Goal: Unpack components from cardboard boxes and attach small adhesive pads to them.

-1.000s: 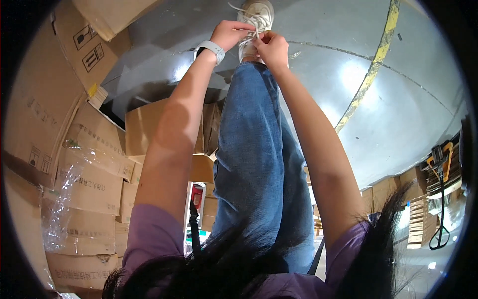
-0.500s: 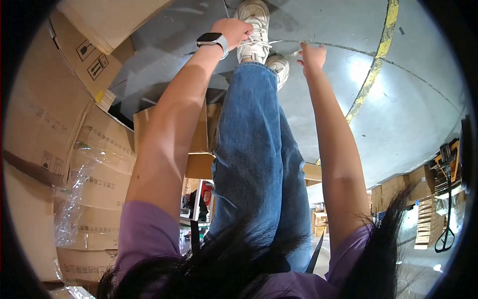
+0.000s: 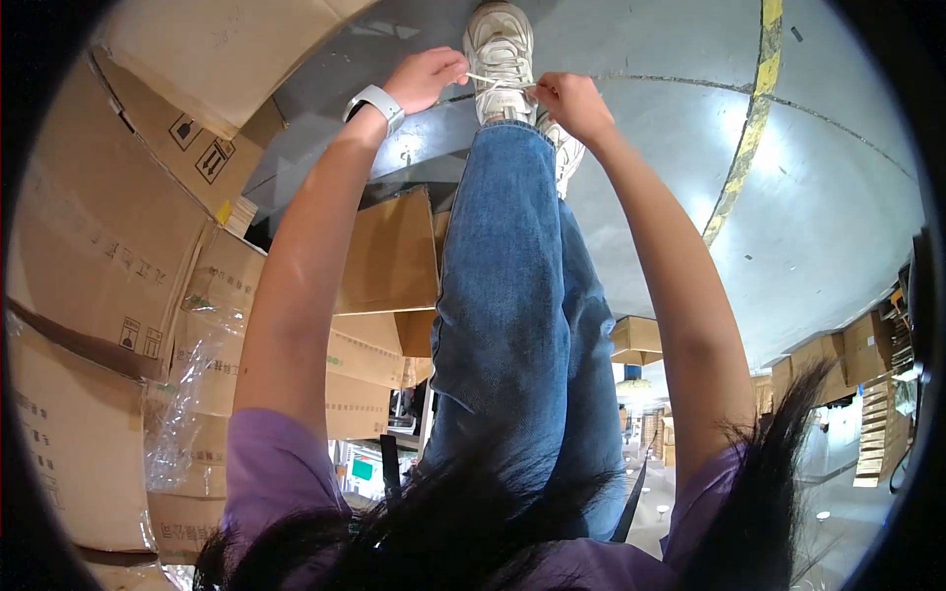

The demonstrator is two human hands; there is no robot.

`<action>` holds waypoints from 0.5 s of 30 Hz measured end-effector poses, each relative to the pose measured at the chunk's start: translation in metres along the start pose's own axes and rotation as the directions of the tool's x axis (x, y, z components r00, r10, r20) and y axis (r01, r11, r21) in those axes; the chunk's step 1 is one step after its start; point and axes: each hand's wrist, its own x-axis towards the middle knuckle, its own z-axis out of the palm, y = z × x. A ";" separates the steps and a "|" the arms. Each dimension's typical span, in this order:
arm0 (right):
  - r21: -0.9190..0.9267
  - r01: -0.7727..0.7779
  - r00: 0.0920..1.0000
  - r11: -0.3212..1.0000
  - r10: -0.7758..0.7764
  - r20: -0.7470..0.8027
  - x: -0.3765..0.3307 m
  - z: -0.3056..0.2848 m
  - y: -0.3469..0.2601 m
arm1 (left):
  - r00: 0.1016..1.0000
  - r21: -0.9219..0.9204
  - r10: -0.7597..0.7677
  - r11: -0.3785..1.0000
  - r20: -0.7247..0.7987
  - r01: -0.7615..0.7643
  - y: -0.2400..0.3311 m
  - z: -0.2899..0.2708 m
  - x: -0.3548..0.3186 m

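A white shoe (image 3: pixel 499 49) with laces is on my foot at the top, toe pointing away. My left hand (image 3: pixel 422 79), with a watch (image 3: pixel 374 106) on its wrist, pinches a white shoelace (image 3: pixel 479 78) just left of the shoe. The lace runs taut from its fingers across to the shoe. On the shoe's right side my right hand (image 3: pixel 575 101) is closed on the lace by the ankle, its fingertips close to the laces. The other white shoe (image 3: pixel 565 158) is partly hidden behind my jeans leg (image 3: pixel 501 236).
Large cardboard boxes (image 3: pixel 108 227) are stacked along the left, some with clear plastic wrap (image 3: pixel 182 414). An open carton (image 3: pixel 394 251) stands beside my leg. A yellow and black floor stripe (image 3: pixel 746 148) curves down the grey floor at right.
My left hand has moved left, away from the shoe, drawing the lace out. My right hand has come in from the right to the shoe's side.
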 end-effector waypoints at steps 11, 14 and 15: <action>-0.080 -0.165 0.979 0.983 0.174 0.111 -0.004 -0.041 0.015 | 0.982 0.344 -0.112 0.925 -0.154 0.160 -0.015 0.003 -0.027; 0.067 -0.193 0.970 0.979 0.180 0.164 -0.012 -0.032 0.034 | 0.936 0.121 -0.195 0.963 -0.293 0.239 -0.026 0.017 -0.034; 0.201 -0.207 0.965 0.957 0.167 0.200 -0.014 -0.029 0.039 | 0.931 -0.298 -0.351 0.904 -0.100 0.308 -0.033 0.015 -0.040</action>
